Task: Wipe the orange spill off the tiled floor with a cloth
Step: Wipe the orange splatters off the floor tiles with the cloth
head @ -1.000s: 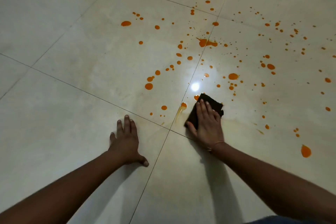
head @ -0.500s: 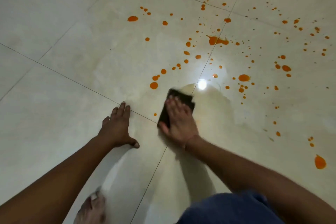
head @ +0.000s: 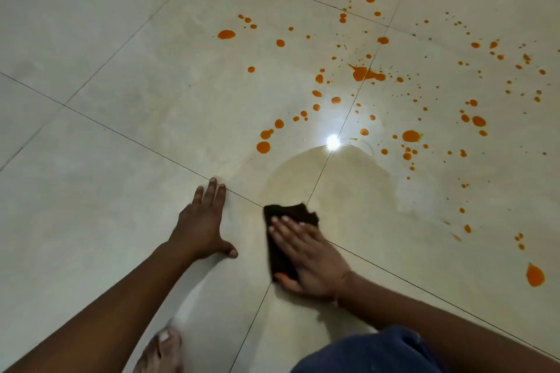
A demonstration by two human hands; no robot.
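Head: cloth [head: 280, 244] flat under right hand [head: 312, 260].

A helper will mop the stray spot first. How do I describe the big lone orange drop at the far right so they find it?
Start at the right hand pressing the dark cloth where the tile joints cross. Look to its right, almost to the picture's edge: the orange drop lies there alone. It is teardrop-shaped, bigger than the specks above it, and closest to the person.
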